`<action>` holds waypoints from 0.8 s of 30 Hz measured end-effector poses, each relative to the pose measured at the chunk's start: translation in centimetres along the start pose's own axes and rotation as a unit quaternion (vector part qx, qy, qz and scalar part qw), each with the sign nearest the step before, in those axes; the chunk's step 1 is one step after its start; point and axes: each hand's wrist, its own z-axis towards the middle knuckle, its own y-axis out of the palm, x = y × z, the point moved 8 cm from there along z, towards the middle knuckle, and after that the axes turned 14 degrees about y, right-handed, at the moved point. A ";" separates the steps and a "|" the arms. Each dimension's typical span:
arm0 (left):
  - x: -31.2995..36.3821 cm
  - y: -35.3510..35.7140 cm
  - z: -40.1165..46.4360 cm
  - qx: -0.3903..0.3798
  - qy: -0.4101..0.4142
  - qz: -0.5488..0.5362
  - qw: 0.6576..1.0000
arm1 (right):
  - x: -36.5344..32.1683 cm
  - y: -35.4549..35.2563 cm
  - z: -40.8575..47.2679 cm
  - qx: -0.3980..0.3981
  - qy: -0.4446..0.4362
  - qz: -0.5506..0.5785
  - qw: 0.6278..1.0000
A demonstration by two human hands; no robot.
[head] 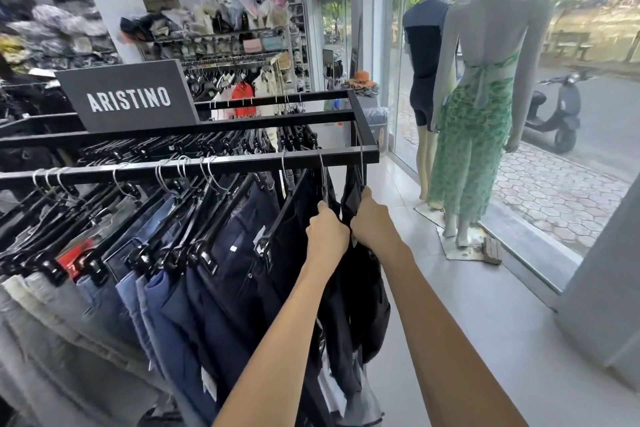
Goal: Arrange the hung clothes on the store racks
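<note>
- At the far right end of the front rail [194, 168], both hands are working on the last dark garments; the left hand [325, 230] is closing around the top of one dark pair of trousers [298, 218], just under its hanger hook.
- Beside it, the right hand [372, 218] is gripping the end garment [367, 288], a black piece hanging nearest the rack's corner; the two hands are touching each other at the knuckles.
- Judging by this, the step in hand is spacing or straightening the end hangers, and most of the rail is looking already sorted.
- Next, the move is probably calling for sliding the hooks along the rail without lifting them off, keeping each garment hanging square to its neighbours.
- Holding the stock, the black rack is carrying a packed row of jeans and trousers [194, 270] on clip hangers, running from pale grey at the left through blue and navy to black at the right.
- Behind the front rail, a second rail is bearing more dark hung items, under a sign reading ARISTINO [128, 99].
- Two mannequins [485, 97] are standing at the shop window, well apart from the hands.
</note>
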 end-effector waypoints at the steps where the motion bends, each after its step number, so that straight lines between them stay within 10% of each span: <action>1: 0.1 -0.1 0.0 0.002 0.004 0.000 1.000 | 0.0 0.1 0.0 0.000 -0.003 -0.002 1.000; 8: 0.4 -0.6 0.1 0.013 0.012 0.059 0.998 | 0.0 -0.1 -0.4 0.012 0.018 -0.010 1.000; 14: 2.3 -8.9 -0.6 0.162 0.120 0.133 0.971 | -4.2 -3.7 -5.7 0.228 -0.105 0.062 0.966; 18: -2.7 -13.8 -0.6 0.152 0.058 0.293 0.942 | -9.1 1.2 -8.0 0.115 -0.157 0.101 0.976; 24: -8.5 -14.0 0.5 -0.006 -0.013 0.342 0.940 | -10.2 9.1 -6.7 -0.085 0.032 0.005 0.996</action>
